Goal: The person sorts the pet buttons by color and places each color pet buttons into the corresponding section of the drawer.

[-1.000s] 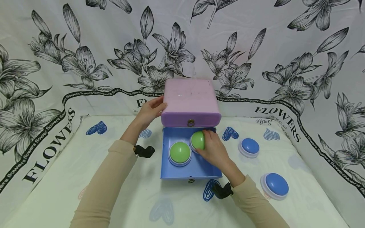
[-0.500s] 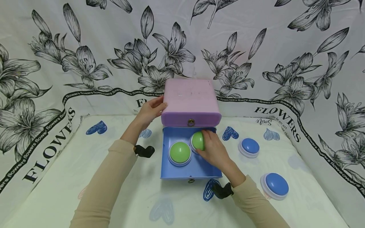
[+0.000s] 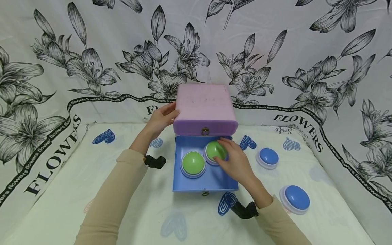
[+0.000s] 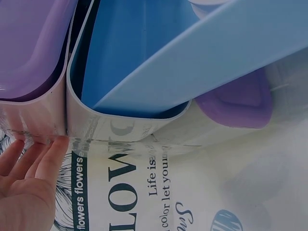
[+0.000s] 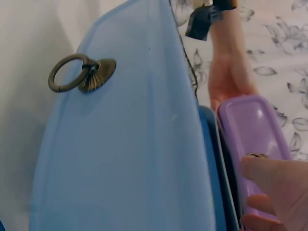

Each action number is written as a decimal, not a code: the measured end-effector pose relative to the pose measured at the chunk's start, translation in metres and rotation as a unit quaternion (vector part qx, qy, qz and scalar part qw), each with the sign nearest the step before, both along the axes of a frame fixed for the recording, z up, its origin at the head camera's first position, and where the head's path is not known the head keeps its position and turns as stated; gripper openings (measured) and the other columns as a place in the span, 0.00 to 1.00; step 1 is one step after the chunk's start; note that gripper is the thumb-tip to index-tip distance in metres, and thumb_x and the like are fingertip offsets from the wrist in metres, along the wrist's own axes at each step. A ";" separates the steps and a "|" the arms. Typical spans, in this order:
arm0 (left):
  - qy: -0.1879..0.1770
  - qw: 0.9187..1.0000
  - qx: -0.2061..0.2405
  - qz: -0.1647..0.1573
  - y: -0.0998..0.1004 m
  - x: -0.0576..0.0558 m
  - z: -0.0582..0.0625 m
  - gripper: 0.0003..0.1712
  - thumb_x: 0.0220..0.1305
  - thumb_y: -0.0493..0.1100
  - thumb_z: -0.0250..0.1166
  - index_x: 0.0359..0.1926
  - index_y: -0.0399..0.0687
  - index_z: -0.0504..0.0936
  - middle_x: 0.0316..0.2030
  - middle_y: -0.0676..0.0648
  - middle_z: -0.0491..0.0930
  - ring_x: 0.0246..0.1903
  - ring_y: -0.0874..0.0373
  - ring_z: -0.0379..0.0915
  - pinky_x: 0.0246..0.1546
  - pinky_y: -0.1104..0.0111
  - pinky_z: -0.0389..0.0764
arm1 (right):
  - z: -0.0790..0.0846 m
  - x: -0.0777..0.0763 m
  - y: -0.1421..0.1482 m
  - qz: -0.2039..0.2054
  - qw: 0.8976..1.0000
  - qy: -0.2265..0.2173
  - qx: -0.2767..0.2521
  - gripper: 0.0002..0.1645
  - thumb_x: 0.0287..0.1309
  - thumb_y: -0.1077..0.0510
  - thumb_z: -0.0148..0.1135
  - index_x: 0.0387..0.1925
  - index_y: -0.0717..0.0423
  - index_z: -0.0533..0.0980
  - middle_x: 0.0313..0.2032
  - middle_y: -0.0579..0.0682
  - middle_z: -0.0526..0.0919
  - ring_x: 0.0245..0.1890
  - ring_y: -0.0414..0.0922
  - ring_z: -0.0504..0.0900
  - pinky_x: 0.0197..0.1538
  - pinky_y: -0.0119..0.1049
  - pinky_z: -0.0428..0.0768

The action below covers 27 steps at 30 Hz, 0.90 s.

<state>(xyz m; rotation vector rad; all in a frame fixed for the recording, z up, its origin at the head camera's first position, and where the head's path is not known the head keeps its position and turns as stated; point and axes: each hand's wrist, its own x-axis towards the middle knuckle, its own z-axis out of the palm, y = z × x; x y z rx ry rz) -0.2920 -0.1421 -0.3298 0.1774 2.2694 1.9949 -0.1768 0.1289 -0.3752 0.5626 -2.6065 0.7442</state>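
A small chest of drawers, pale pink on top (image 3: 206, 102), has a purple top drawer front (image 3: 190, 128) with a ring pull, shut. Below it the blue drawer (image 3: 183, 144) is pulled out. Two green dome buttons with white bases lie in it, one to the left (image 3: 193, 164) and one at the back right (image 3: 214, 149). My right hand (image 3: 237, 160) is at the back-right button, thumb and fingertips spread around its right side. With extended fingers my left hand (image 3: 160, 119) touches the chest's left side; the left wrist view shows its fingertips (image 4: 58, 144) against the wall.
Two blue dome buttons with white bases, a farther one (image 3: 268, 157) and a nearer one (image 3: 296, 199), lie right of the drawer on the heart-print cloth (image 3: 137, 211). A brass ring pull (image 5: 72, 77) sticks out from the blue drawer front. Flower-print cloth (image 3: 254, 20) hangs behind.
My right hand has loosened and shifted slightly right, so more of the back-right green button shows. The left hand, chest and other buttons have stayed put.
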 end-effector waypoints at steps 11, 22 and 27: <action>0.003 1.000 -0.001 0.003 0.000 0.000 -0.001 0.36 0.61 0.52 0.61 0.68 0.53 0.61 0.64 0.49 0.64 0.60 0.57 0.65 0.58 0.62 0.73 | 0.003 0.026 0.006 0.023 0.997 0.025 -0.073 0.24 0.48 0.59 0.70 0.50 0.52 0.76 0.46 0.47 0.80 0.45 0.42 0.79 0.45 0.38 0.82; 0.004 1.000 -0.004 0.004 0.001 0.001 0.000 0.36 0.61 0.52 0.61 0.68 0.52 0.60 0.64 0.50 0.64 0.59 0.58 0.66 0.57 0.63 0.74 | -0.005 0.053 0.013 0.113 0.987 0.034 -0.112 0.25 0.44 0.65 0.71 0.48 0.53 0.77 0.43 0.43 0.81 0.43 0.39 0.79 0.41 0.31 0.82; 0.006 1.000 -0.004 0.002 0.001 0.001 0.001 0.36 0.61 0.52 0.61 0.68 0.52 0.60 0.65 0.49 0.64 0.60 0.57 0.65 0.58 0.62 0.73 | -0.009 0.066 0.015 0.142 0.982 0.000 -0.125 0.23 0.47 0.64 0.69 0.48 0.52 0.76 0.41 0.43 0.81 0.43 0.37 0.79 0.42 0.28 0.81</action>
